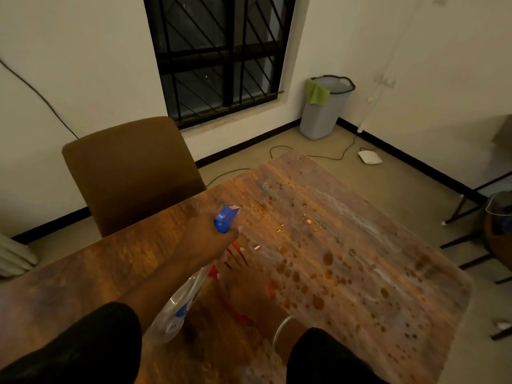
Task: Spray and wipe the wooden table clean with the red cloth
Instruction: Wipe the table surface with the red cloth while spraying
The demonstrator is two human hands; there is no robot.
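A person's left hand (206,236) is clenched round the neck of a clear spray bottle (177,309), its blue nozzle (225,218) jutting past the knuckles and aimed toward the far right of the wooden table (360,245). The bottle body trails back toward the near edge, below the forearm. Its blue label is too blurred to read. The right hand (249,284) lies flat on the tabletop just right of the bottle, fingers (235,257) spread and pressing down on the red cloth (241,318), which shows only in slivers at the hand's edges. Dark droplets and pale crumbs (282,231) speckle the wood beyond the fingertips. A brown chair (130,173) stands at the table's far left; a grey bin (322,109) sits in the far corner.
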